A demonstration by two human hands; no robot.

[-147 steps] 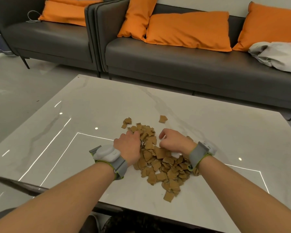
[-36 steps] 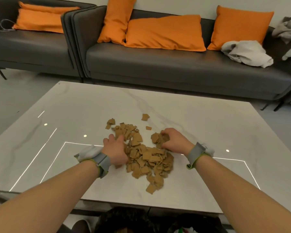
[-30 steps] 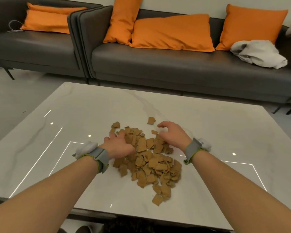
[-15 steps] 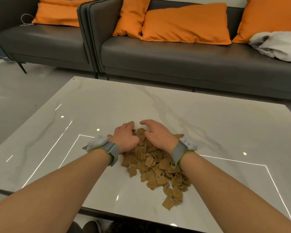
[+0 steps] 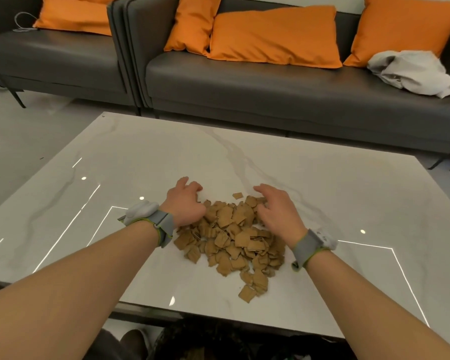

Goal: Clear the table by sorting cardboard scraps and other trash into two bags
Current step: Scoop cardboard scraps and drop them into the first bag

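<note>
1. Position. The cardboard scraps point(image 5: 234, 237) lie in one loose pile on the counter point(image 5: 335, 193), near its front edge. A thin trail of pieces runs out toward 5 o'clock, and a single scrap point(image 5: 237, 195) sits just apart at 12 o'clock.

2. Left hand point(image 5: 185, 203). I rest it at 10 o'clock of the pile, with the fingers curled down against the counter to form a wall on that side. I cannot tell whether any pieces are caught under the palm.

3. Right hand point(image 5: 278, 211). I rest it at 2 o'clock, fingers spread and bent, grasping nothing and lying on the outermost pieces.

4. Purpose. Both hands sit behind the pile, so I judge this a raking posture: drawing them toward 6 o'clock should bring the scraps to the front edge. A dark shape point(image 5: 218, 341) shows below that edge, possibly a bag, but I cannot confirm this.

5. Caution. The scraps are light and loose, so I expect some to escape between the fingers.
</note>
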